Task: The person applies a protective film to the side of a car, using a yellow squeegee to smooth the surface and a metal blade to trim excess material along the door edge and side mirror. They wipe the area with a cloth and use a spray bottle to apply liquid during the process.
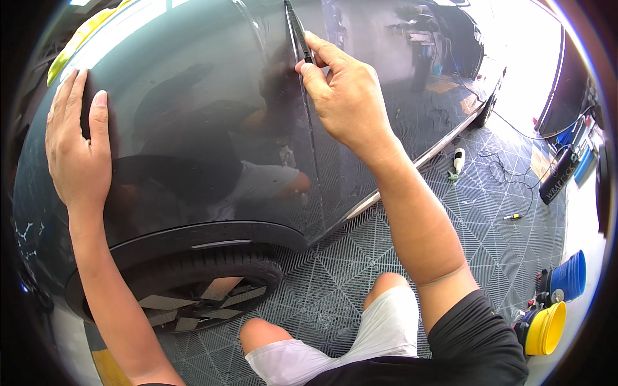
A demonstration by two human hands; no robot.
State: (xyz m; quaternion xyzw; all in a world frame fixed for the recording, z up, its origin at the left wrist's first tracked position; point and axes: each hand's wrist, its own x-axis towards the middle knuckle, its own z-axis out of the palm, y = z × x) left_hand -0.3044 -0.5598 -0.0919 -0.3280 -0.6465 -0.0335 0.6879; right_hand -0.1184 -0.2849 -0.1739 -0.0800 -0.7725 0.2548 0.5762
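Observation:
The dark grey car panel point(212, 96) fills the upper left, curving over a wheel arch. My left hand point(80, 138) lies open on it, fingers stretched toward its upper edge and thumb apart. Higher up and to the right, my right hand point(347, 87) is closed in a pinch on a slim black cutter knife point(297, 29). The knife lies along the door gap point(313, 145), where a thin shiny line, like the edge of clear film, runs down the panel. Its tip and any blade are too small to tell.
Below the panel is a tyre point(257, 273) with a two-tone wheel. Grey grid tiles point(335, 276) cover the floor. A bottle point(458, 161), a cable point(499, 167), a black cylinder point(557, 177), a blue bucket point(569, 278) and a yellow bucket point(547, 331) are at the right. Yellow cloth point(77, 42) lies upper left.

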